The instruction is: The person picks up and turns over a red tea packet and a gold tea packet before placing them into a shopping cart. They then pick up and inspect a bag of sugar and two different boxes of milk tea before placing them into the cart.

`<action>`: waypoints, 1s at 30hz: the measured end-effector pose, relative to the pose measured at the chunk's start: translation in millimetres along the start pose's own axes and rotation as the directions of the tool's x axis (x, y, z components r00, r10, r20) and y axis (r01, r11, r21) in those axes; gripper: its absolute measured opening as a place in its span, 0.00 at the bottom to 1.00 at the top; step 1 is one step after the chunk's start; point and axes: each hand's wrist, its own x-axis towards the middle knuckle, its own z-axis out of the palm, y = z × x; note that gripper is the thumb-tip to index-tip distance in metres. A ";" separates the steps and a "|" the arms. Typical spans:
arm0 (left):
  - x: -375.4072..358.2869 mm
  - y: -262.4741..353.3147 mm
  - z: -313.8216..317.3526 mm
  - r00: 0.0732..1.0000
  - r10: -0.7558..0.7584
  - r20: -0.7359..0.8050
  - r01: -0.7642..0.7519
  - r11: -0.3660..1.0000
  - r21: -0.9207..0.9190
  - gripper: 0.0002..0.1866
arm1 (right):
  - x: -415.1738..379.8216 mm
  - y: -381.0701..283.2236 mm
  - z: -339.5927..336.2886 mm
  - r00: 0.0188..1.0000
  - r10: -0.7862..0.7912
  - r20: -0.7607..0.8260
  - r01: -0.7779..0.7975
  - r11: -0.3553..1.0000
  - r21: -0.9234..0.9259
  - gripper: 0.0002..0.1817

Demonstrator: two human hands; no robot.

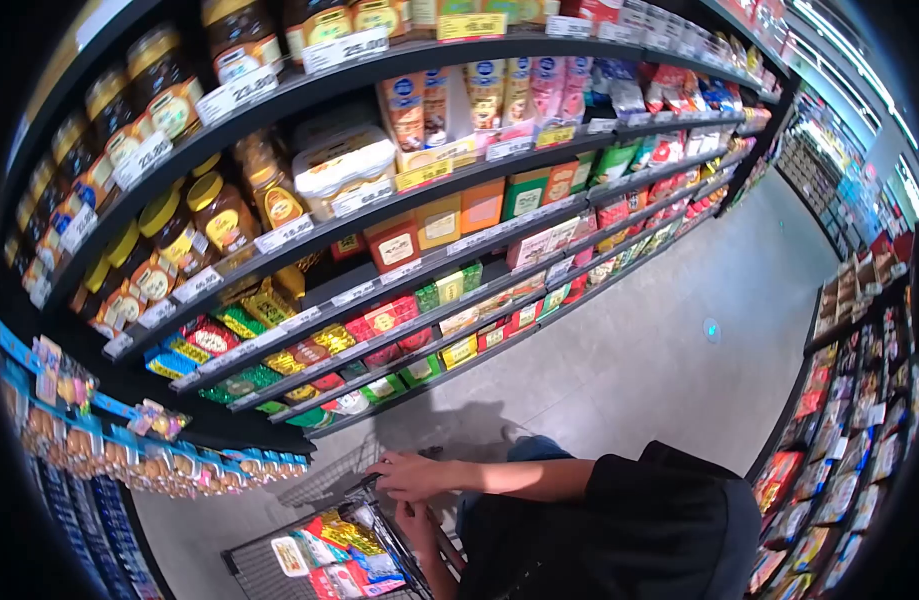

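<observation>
A wire shopping cart (241,566) stands at the lower middle of the head view, in front of my dark-sleeved body. My right hand (411,476) is closed over the far end of its handle, the bare forearm stretched across the view. Just below it, my left hand (416,524) has its fingers curled at the same handle, partly hidden. Inside the cart lie a white tub with a printed lid (289,556), a gold and red packet (347,531) and several other bright packets.
A long shelf unit (459,240) with jars, boxes, bags and price tags runs along the aisle. Hanging packs on a blue-edged rack (129,440) stand left of the cart. More stocked shelves (829,470) line the right side; grey floor (629,350) stretches between.
</observation>
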 end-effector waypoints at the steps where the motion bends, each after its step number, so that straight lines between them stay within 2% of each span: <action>1: 0.6 -5.7 0.3 1.000 0.009 0.012 -0.009 1.000 0.018 0.09 | 0.1 -0.3 -2.8 1.000 -0.004 0.017 0.004 1.000 0.012 0.14; 2: 1.1 -11.2 -0.1 1.000 -0.001 -0.021 0.001 1.000 0.015 0.08 | -2.5 0.5 -6.1 0.998 0.012 0.056 -0.016 0.998 0.063 0.16; 4: 1.4 -15.7 0.9 0.997 -0.017 -0.071 0.018 1.000 0.012 0.10 | -7.6 6.0 -1.7 0.999 -0.025 -0.024 0.028 0.993 0.113 0.16; 5: -1.3 -14.3 4.4 0.994 0.096 -0.049 -0.090 0.990 0.105 0.11 | -9.8 12.0 0.1 0.995 -0.058 -0.081 0.069 0.986 0.149 0.15; 7: -5.9 3.8 16.0 0.997 -0.071 -0.027 0.073 0.994 0.077 0.10 | -16.5 23.5 -8.1 0.991 -0.062 -0.119 0.084 0.980 0.183 0.17; 9: -15.3 17.4 28.8 0.996 -0.052 0.071 0.046 0.994 0.096 0.09 | -27.7 40.6 -24.0 0.966 -0.050 -0.252 0.131 0.939 0.317 0.19; 11: -15.6 7.2 37.3 0.992 -0.129 -0.006 0.128 0.986 0.103 0.11 | -47.3 68.4 -55.6 0.944 0.020 -0.329 0.099 0.935 0.342 0.18; 12: -20.3 21.0 55.8 0.991 -0.124 -0.057 0.129 0.987 0.094 0.13 | -63.0 83.4 -79.6 0.933 0.059 -0.356 0.070 0.938 0.340 0.18; 13: -22.1 17.0 62.2 0.984 -0.143 -0.108 0.151 0.986 0.076 0.14 | -77.3 105.4 -96.0 0.891 0.108 -0.441 0.077 0.921 0.382 0.17; 16: -30.3 24.1 90.6 0.977 -0.112 -0.181 0.152 0.963 0.221 0.17 | -136.9 170.2 -159.9 0.743 0.267 -0.614 0.036 0.900 0.434 0.17; 17: -31.8 14.5 89.8 0.971 -0.123 -0.204 0.174 0.952 0.252 0.18 | -160.8 190.9 -187.5 0.678 0.296 -0.673 -0.046 0.931 0.363 0.18; 18: -31.0 0.1 93.2 0.970 -0.045 -0.238 0.113 0.954 0.277 0.18 | -185.6 211.6 -214.0 0.608 0.311 -0.731 -0.134 0.947 0.292 0.18; 19: -35.0 0.1 99.3 0.968 -0.063 -0.244 0.134 0.949 0.284 0.14 | -207.0 242.5 -228.2 0.449 0.384 -0.807 -0.087 0.917 0.388 0.18; 20: -37.4 -14.2 99.0 0.961 0.033 -0.276 0.078 0.921 0.382 0.16 | -237.0 254.5 -262.3 0.382 0.585 -0.716 -0.181 0.807 0.562 0.21; 21: -37.8 -28.3 106.1 0.945 0.131 -0.299 0.029 0.879 0.475 0.20 | -258.3 299.4 -278.5 0.237 0.494 -0.837 -0.205 0.867 0.454 0.23; 22: -31.1 -34.6 122.5 0.940 0.139 -0.313 0.027 0.880 0.474 0.20 | -281.3 326.7 -298.7 0.098 0.341 -0.935 -0.223 0.923 0.313 0.24; 23: -27.3 -37.4 137.2 0.931 0.163 -0.325 0.034 0.851 0.524 0.20 | -308.9 346.6 -329.2 0.089 0.451 -0.888 -0.238 0.875 0.421 0.25; 24: -27.3 -34.8 149.2 0.924 0.184 -0.336 0.048 0.815 0.578 0.21 | -328.5 348.1 -364.0 -0.001 0.362 -0.932 -0.223 0.908 0.353 0.26; 26: -28.3 -27.3 173.5 0.915 0.218 -0.339 0.075 0.735 0.674 0.22 | -364.3 380.7 -412.0 -0.093 0.247 -0.964 -0.196 0.945 0.261 0.30; 30: -36.8 -23.2 229.6 0.909 0.259 -0.326 0.120 0.585 0.802 0.25 | -414.3 402.9 -500.8 -0.076 0.228 -0.971 -0.274 0.931 0.240 0.35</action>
